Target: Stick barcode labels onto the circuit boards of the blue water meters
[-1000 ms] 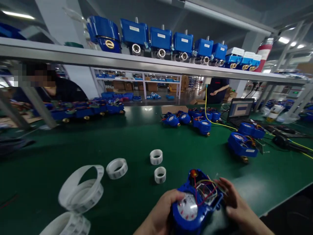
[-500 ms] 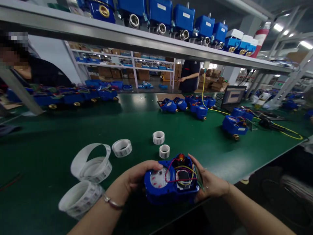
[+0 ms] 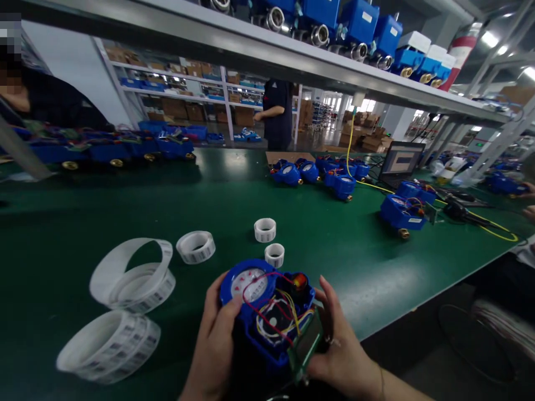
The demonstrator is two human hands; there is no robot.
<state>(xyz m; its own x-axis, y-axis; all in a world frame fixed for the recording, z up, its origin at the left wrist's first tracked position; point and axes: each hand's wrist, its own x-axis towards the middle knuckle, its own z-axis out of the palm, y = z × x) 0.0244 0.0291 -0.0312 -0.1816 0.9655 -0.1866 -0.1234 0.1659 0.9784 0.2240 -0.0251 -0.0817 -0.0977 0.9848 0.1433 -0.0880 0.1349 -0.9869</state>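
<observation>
A blue water meter with an opened housing is held between both hands near the front of the bench. Its round dial points away to the left, and red and yellow wires loop over the exposed inside. My left hand grips the dial end, thumb on the rim. My right hand is closed round the other end, against a green circuit board that hangs on wires at the housing's side. Just beyond the meter stand two small label rolls, one nearer and one farther.
Larger label rolls lie on the green bench at left. More blue meters sit at right, near a laptop and a yellow cable. A metal shelf crosses above. Co-workers are beyond the bench.
Both hands have turned the meter, so its dial end is now farther away and its wired end closer. The circuit board has swung toward me. My view has shifted, and the standing co-worker appears farther left.
</observation>
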